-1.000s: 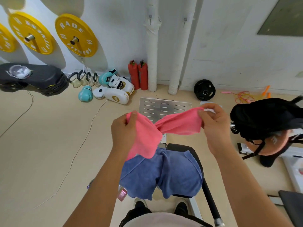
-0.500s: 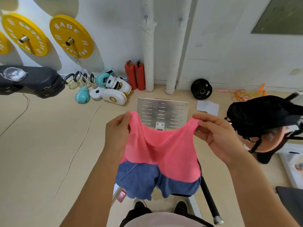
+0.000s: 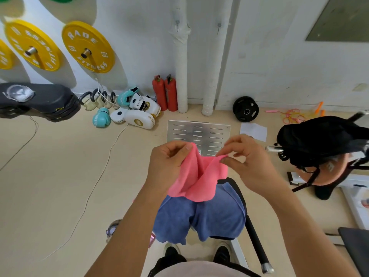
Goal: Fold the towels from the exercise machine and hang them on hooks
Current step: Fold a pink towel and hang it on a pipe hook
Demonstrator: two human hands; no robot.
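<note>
You were only partway through the first fold: your left hand [image 3: 166, 163] and right hand [image 3: 246, 158] pinched the pink towel [image 3: 196, 177] at center, while the blue towel [image 3: 201, 216] lay unfolded on the machine's seat at 6 o'clock, nothing hung.

The black padded seat [image 3: 238, 188] of the exercise machine carries the blue towel [image 3: 201, 216], draped over it with edges hanging at the near side. The beige floor [image 3: 60, 176] carries boxing gloves [image 3: 100, 117], two red extinguishers [image 3: 164, 92], and a black weight plate [image 3: 245, 108].
</note>
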